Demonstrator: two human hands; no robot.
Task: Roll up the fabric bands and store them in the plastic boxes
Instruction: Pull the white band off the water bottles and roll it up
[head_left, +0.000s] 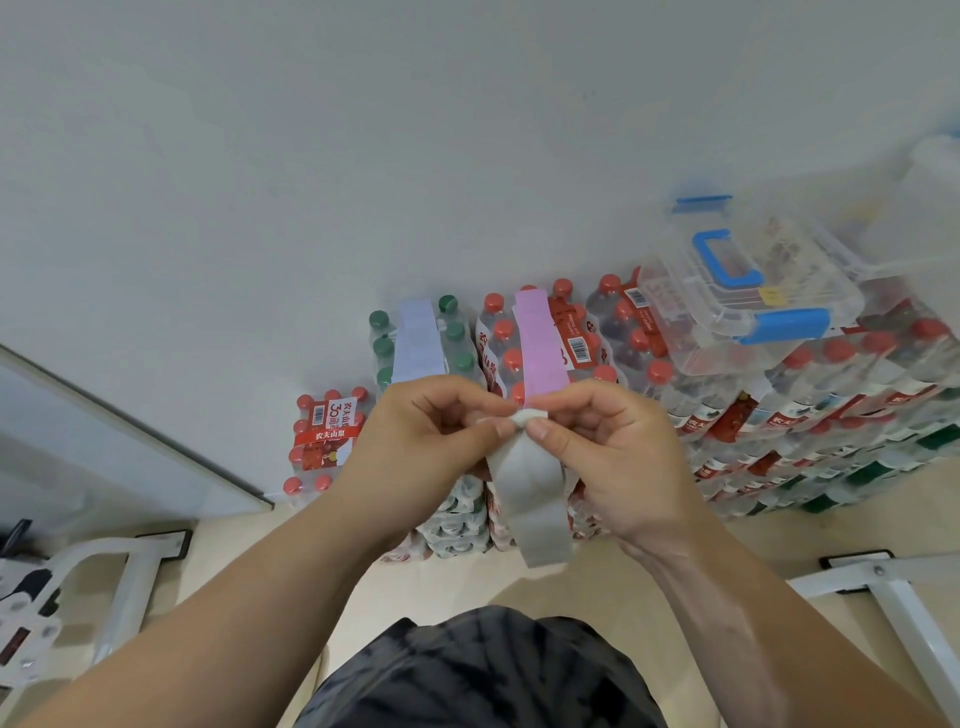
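Head view: left hand (431, 434) and right hand (610, 447) meet at centre, each grip pinching the rolled top end of the grey band (532, 499), whose tail hangs toward 6 o'clock. The pink band (540, 348) and lilac band (418, 343) lie on bottle packs (618, 332) at 12 o'clock. The plastic box (800, 291) sits at 2 o'clock.

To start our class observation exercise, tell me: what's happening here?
A person is rolling a grey fabric band: left hand and right hand pinch its small rolled end, the rest hanging down. A pink band and a pale blue band lie unrolled on the water-bottle packs. The clear plastic box sits on the packs at right.
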